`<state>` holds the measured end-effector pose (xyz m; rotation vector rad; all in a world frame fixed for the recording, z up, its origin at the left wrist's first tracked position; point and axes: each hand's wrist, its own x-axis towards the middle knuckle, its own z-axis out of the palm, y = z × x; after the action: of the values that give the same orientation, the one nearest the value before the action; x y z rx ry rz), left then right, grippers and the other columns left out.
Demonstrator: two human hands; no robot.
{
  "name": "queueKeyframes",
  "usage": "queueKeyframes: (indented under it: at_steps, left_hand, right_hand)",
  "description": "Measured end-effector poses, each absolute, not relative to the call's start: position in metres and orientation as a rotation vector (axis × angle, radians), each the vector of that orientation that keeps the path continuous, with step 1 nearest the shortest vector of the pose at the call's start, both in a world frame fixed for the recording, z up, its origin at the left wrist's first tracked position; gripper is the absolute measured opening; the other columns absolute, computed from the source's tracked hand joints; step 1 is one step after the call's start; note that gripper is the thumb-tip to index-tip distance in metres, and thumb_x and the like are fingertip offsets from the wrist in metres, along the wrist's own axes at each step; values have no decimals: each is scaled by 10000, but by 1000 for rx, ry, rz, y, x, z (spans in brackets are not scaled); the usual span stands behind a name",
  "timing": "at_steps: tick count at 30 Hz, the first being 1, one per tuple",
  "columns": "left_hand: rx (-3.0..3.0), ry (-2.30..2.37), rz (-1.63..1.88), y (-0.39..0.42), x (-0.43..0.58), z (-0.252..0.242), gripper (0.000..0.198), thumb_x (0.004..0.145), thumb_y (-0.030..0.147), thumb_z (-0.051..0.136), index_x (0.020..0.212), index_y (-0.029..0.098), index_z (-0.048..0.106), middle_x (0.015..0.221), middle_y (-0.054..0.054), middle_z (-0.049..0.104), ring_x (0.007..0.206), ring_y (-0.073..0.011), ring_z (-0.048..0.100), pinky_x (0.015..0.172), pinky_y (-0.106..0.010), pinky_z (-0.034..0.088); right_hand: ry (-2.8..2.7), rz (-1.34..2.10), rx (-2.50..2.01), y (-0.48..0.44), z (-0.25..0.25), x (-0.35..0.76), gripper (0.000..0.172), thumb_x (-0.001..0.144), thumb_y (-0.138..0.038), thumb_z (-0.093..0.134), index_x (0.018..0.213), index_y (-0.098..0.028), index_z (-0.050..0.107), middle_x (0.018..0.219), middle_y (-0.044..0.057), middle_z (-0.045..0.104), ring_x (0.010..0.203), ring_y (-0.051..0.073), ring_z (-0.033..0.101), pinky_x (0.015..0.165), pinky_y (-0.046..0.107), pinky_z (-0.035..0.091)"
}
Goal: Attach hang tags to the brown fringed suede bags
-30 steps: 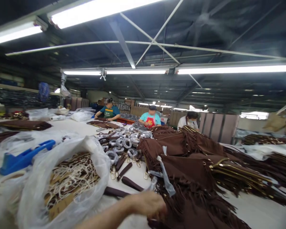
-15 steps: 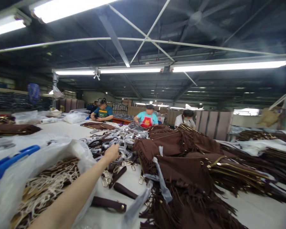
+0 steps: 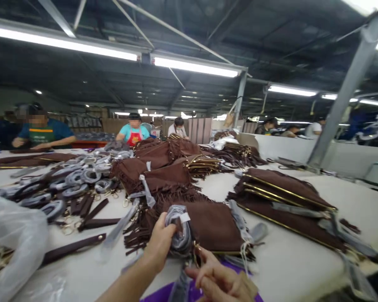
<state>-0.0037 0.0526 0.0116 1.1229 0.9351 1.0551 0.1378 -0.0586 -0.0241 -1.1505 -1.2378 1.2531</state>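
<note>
Left hand (image 3: 160, 243): bare, with a bare forearm (image 3: 126, 282) (as far as it shows)
Right hand (image 3: 223, 280): bare, ringless fingers

A bag-making factory floor: long white worktables (image 3: 290, 260) heaped with brown fringed bags (image 3: 164, 176) and wrapped straps (image 3: 78, 180), aproned workers (image 3: 134, 130) at the far edge, strip lights (image 3: 195, 67) overhead.

1. The right hand (image 3: 222, 282) is cut off by the picture's lower edge. Its fingertips blur, so whether they pinch anything is unclear.
2. The left hand (image 3: 160, 245) covers the near side of the wrapped strap (image 3: 179, 230).
3. The plastic bag (image 3: 15, 239) at the near edge of the table (image 3: 302, 260) runs out of view on the left.
4. The purple sheet (image 3: 164, 293) under both hands is mostly hidden.
5. The near edge of the brown bag (image 3: 212, 222) hides behind the strap.
</note>
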Motion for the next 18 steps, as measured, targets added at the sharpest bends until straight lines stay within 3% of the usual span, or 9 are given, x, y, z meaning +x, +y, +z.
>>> queueKeyframes:
  at_steps: [2,3,6,8,10,13,15,18]
  left_hand:
    - [1140,941,998,43,6,3,229,614,243,543,834,187,523,724,33,564,675,-133,526,653,-233,441]
    - [1172,942,965,41,7,-1,248,630,255,540,868,184,529,748,22,581,711,-149,548,679,-250,454]
    - [1406,979,925,39,2,-4,443,671,259,530,1103,159,524,954,-51,643,912,-217,597,830,-336,477]
    - [1684,993,954,36,-6,1,660,676,205,511,1326,149,412,1198,-114,597,1108,-252,553,985,-403,419]
    - [2015,897,982,29,-12,8,784,679,140,476,1445,187,313,1419,-122,454,1297,-257,422,1118,-438,288]
    - [2407,575,805,12,-7,19,685,718,126,482,1385,281,455,1465,-49,442,1380,-249,326,1190,-456,119]
    - [2479,472,643,5,6,19,522,780,159,486,1283,284,552,1317,-48,590,1265,-242,474,1185,-472,130]
    - [2370,592,634,4,31,10,304,891,214,398,1092,226,625,1036,-64,702,978,-212,628,1052,-402,367]
  right_hand:
    - [-1219,1152,-1229,-66,-26,144,546,748,-731,623,753,-185,635,1149,98,630,722,169,668,631,282,560]
    - [-1233,1097,-1258,-69,-27,148,545,767,-732,598,736,-188,614,942,59,656,648,146,633,609,261,542]
    - [-1348,1010,-1312,-77,-21,165,502,805,-689,578,690,-200,560,586,-40,496,478,101,477,465,200,411]
    - [-1441,1009,-1351,-83,-8,175,451,830,-623,577,680,-199,552,538,-61,421,432,80,359,407,201,292]
    - [-1492,1005,-1372,-88,10,183,417,834,-566,587,658,-190,547,542,-58,405,463,83,329,418,211,249]
    - [-1502,1006,-1364,-89,33,189,410,826,-540,596,636,-183,534,549,-50,427,501,91,348,451,214,259]
    - [-1475,1037,-1325,-85,38,192,416,823,-563,593,661,-185,534,521,-62,429,469,85,347,447,209,268]
    - [-1347,1109,-1283,-79,32,199,431,823,-627,560,777,-200,535,526,-66,494,396,80,359,408,204,278]
